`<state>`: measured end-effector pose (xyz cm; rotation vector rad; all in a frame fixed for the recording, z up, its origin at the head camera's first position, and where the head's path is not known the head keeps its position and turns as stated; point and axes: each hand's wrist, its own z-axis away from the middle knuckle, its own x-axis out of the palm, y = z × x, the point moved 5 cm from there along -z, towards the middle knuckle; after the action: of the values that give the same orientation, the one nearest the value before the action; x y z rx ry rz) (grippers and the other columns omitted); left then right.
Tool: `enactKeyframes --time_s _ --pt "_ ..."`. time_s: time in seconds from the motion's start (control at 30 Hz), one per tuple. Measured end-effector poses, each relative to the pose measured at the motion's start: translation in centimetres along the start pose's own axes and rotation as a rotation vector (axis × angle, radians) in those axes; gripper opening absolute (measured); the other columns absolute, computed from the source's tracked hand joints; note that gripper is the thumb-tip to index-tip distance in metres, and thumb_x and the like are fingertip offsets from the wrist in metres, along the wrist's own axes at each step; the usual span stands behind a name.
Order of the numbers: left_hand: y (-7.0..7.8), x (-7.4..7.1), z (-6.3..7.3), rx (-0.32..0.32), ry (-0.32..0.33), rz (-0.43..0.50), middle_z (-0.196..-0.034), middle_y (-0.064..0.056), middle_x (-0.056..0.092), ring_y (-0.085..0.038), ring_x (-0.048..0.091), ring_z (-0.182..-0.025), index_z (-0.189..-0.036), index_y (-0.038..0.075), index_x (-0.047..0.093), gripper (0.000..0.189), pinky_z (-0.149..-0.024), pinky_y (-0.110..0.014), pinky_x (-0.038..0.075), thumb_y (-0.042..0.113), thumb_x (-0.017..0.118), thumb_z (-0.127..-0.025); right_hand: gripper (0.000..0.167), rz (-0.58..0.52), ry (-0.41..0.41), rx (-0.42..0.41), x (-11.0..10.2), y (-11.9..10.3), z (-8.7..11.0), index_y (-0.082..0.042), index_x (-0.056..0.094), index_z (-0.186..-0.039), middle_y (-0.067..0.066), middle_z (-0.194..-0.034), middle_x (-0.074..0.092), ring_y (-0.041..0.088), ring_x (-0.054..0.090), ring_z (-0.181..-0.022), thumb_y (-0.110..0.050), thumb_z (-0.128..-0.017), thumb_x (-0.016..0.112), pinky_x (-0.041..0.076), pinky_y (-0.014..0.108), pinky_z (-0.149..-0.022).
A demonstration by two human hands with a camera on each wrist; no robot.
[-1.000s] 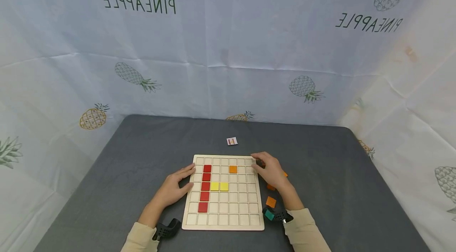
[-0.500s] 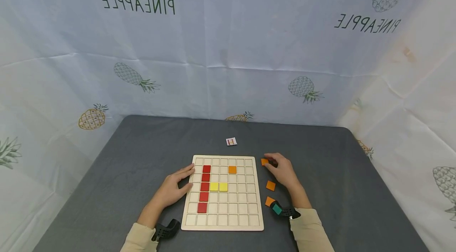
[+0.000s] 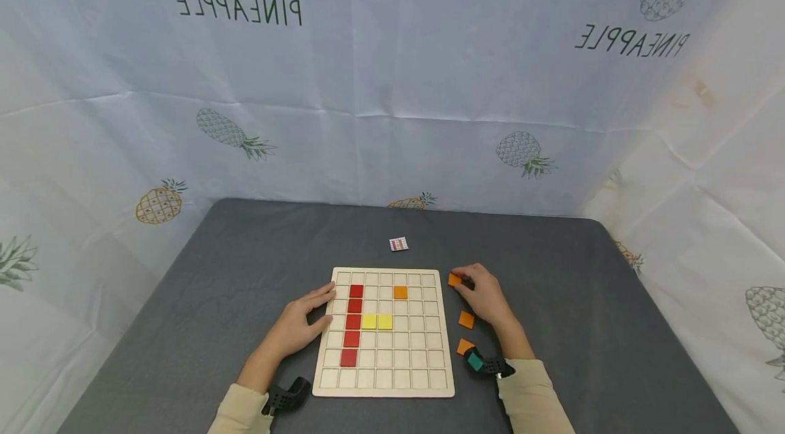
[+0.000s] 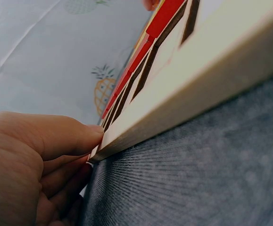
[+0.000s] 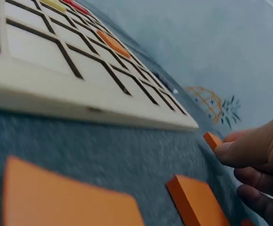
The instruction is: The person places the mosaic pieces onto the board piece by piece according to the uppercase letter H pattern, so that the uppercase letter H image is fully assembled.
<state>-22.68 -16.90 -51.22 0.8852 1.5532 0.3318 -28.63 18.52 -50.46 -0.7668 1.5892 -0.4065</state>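
Note:
A pale wooden grid board lies on the dark table. A column of several red tiles fills its left part, with two yellow tiles beside the middle one and one orange tile in the upper right. My left hand rests at the board's left edge, thumb and fingertips touching the rim. Off the board's upper right corner, my right hand pinches another orange tile between thumb and fingers. Its lower fingers are curled underneath in the right wrist view.
Two loose orange tiles, an upper tile and a lower tile, lie right of the board near my right wrist. Behind the board sits a small patterned card. A pineapple-print cloth hangs beyond the table's far edge.
My right hand has moved from the board's upper right edge out to the right and now pinches an orange tile there. The left hand stays at the board's edge.

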Motion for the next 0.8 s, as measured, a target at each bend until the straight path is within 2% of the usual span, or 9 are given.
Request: enactKeyframes --time_s 0.13,0.37,0.47,0.6,0.8 --pt "0.0 0.0 0.0 0.002 0.003 0.005 -0.143 -0.006 0.049 -0.030 0.046 -0.131 -0.132 0.005 0.057 0.049 -0.102 -0.051 0.042 0.016 0.068 -0.086 0.029 -0.012 -0.028 -0.035 0.6 -1.6 0.1 -0.007 0.067 -0.116 0.008 -0.110 0.059 0.024 0.058 -0.095 -0.008 -0.087 0.067 0.050 0.041 -0.082" --pt "0.0 0.0 0.0 -0.001 0.003 -0.005 -0.143 -0.006 0.049 -0.029 0.046 -0.131 -0.132 0.005 0.057 0.049 -0.102 -0.051 0.042 0.016 0.068 -0.086 0.029 -0.017 -0.115 -0.158 2.2 -5.4 0.4 -0.008 0.069 -0.114 0.003 -0.105 0.059 0.016 0.054 -0.086 -0.012 -0.086 0.069 0.047 0.030 -0.072" --pt "0.0 0.0 0.0 -0.001 0.004 -0.005 -0.143 -0.006 0.049 -0.029 0.046 -0.131 -0.132 0.005 0.057 0.049 -0.102 -0.051 0.042 0.016 0.068 -0.086 0.027 -0.022 -0.157 -0.212 3.1 -6.7 0.8 -0.008 0.069 -0.113 0.002 -0.104 0.059 0.015 0.054 -0.086 -0.010 -0.086 0.068 0.047 0.028 -0.072" --pt "0.0 0.0 0.0 0.000 0.004 0.000 -0.143 -0.006 0.049 -0.030 0.046 -0.131 -0.132 0.005 0.057 0.049 -0.102 -0.051 0.042 0.015 0.068 -0.086 0.026 -0.005 -0.185 -0.260 4.4 -7.7 1.2 -0.009 0.069 -0.113 0.000 -0.101 0.058 0.013 0.056 -0.088 -0.010 -0.087 0.067 0.051 0.026 -0.076" --pt "0.0 0.0 0.0 0.002 -0.001 0.003 -0.143 -0.006 0.048 -0.030 0.045 -0.131 -0.133 0.005 0.056 0.049 -0.102 -0.052 0.042 0.015 0.067 -0.086 0.025 0.035 -0.196 -0.290 5.8 -8.2 1.5 -0.011 0.069 -0.114 -0.002 -0.103 0.057 0.009 0.053 -0.086 -0.011 -0.089 0.066 0.050 0.023 -0.074"
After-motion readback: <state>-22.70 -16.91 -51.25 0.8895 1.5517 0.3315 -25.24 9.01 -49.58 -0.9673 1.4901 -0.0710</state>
